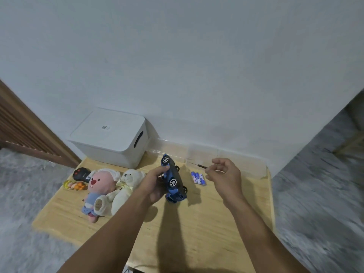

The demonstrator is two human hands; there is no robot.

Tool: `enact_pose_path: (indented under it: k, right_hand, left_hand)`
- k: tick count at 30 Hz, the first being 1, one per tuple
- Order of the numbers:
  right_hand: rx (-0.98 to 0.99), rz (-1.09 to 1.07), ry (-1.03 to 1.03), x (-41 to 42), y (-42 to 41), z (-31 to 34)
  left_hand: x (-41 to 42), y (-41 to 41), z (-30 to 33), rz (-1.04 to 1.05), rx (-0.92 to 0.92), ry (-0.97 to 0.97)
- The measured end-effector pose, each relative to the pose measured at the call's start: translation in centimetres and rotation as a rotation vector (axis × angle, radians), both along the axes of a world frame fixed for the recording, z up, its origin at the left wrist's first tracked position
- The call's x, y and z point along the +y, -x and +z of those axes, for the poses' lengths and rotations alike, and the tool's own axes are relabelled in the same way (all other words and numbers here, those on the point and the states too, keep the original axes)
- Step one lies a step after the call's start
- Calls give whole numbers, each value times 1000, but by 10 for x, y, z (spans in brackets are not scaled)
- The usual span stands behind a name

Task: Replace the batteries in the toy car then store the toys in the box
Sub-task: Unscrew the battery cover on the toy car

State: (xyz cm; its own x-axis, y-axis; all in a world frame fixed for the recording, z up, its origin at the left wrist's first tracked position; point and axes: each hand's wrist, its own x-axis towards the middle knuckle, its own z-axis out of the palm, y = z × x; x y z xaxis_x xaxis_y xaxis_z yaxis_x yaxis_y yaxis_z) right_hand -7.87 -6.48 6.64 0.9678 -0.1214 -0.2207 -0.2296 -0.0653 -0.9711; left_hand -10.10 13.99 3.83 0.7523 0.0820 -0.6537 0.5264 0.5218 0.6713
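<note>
My left hand (154,185) grips a blue toy car (173,179) and holds it tilted on its side above the wooden table (197,233), wheels facing right. To its right, my right hand (224,174) pinches a thin dark screwdriver (201,165) whose tip points left toward the car. Three blue batteries (198,178) lie on the table between the car and my right hand. A white box (110,137) with its lid on stands at the table's back left.
Left of the car lie a pink plush (98,186), a cream teddy bear (124,189), a small orange figure (74,185) and a black remote control (80,174). A clear plastic guard (206,154) lines the table's back edge by the wall. Grey carpet surrounds the table.
</note>
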Motion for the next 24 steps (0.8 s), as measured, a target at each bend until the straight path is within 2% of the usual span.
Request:
enact_pose_path:
  k: [4,9,14,19,24]
  right_hand:
    - [-124,-52,-106,-2,0,27]
    - [-310,-15,63,2,0,40]
    - [-439,56,208,8,-2,50]
    - [-540,147,317,15,-3,61]
    - [-581,172,326,19,-7,67]
  left_hand:
    - [-11,-8,14,42,-36,80]
    - [-28,-17,37,-38,-96,42]
    - [-35,-25,51,-65,-175,118]
    - [-39,-33,51,-17,-253,-104]
    - [-47,-34,62,-1,-365,-260]
